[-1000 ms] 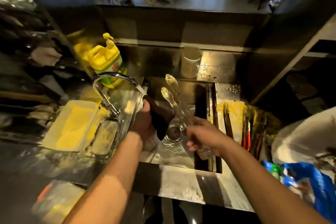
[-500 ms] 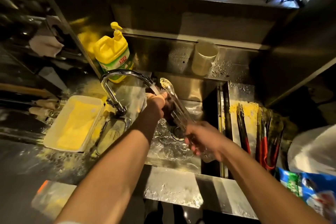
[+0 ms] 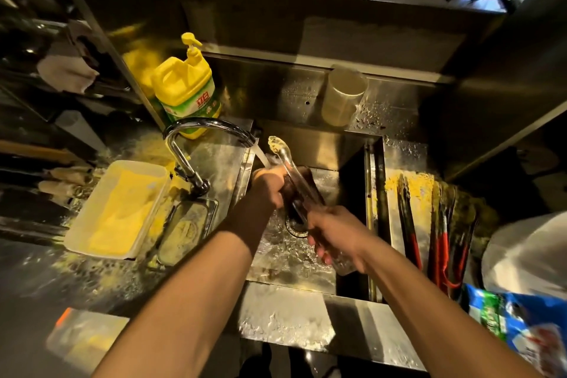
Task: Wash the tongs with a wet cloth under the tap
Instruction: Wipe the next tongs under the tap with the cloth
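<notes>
Clear plastic tongs (image 3: 283,156) point up and away over the steel sink (image 3: 376,193). My right hand (image 3: 337,233) grips their handle end low over the drain. My left hand (image 3: 268,186) presses a dark wet cloth (image 3: 299,190) around the tongs' arms, just below the scalloped tips. Water runs from the chrome tap (image 3: 208,127) onto my left hand and the cloth. The tongs' arms are closed together.
A yellow pump bottle of dish soap (image 3: 185,92) stands behind the tap. Left of the sink lie a white tray of yellow crumbs (image 3: 116,209) and a small steel tray (image 3: 187,227). Several red-handled tongs (image 3: 438,224) lie on the right counter. A cup (image 3: 342,95) stands at the back.
My left hand with the cloth has slid from beside the tongs onto their arms, under the stream. The tongs' two arms, apart a second ago, are now closed together.
</notes>
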`<action>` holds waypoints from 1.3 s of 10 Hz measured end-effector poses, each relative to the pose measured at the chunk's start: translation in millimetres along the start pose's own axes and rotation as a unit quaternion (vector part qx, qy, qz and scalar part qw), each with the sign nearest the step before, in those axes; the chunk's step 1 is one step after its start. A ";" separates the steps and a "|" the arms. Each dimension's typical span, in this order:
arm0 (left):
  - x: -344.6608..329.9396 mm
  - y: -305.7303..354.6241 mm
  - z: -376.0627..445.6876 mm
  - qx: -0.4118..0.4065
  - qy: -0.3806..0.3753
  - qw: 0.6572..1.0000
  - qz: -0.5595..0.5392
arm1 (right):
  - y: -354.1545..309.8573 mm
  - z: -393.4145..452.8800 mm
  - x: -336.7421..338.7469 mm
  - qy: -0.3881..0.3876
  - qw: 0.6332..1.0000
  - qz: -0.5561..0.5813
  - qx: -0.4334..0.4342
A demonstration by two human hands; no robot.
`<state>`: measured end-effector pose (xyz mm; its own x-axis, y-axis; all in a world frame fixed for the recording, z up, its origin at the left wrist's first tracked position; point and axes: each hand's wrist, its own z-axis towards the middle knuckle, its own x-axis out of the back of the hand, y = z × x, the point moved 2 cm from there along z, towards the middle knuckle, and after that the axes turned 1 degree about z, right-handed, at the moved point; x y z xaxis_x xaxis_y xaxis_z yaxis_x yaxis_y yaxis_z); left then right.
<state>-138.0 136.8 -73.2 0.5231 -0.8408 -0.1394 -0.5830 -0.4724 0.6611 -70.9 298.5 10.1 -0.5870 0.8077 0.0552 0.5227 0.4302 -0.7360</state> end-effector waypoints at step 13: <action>7.6 2.8 -22.6 -0.042 -0.056 0.995 -0.065 | -16.9 -0.6 3.8 -0.023 0.999 -0.036 0.016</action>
<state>-121.6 135.1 -55.7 0.5153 -0.8002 -0.3069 -0.4578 -0.5597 0.6908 -81.6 294.6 23.2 -0.6501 0.7558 0.0783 0.4593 0.4730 -0.7519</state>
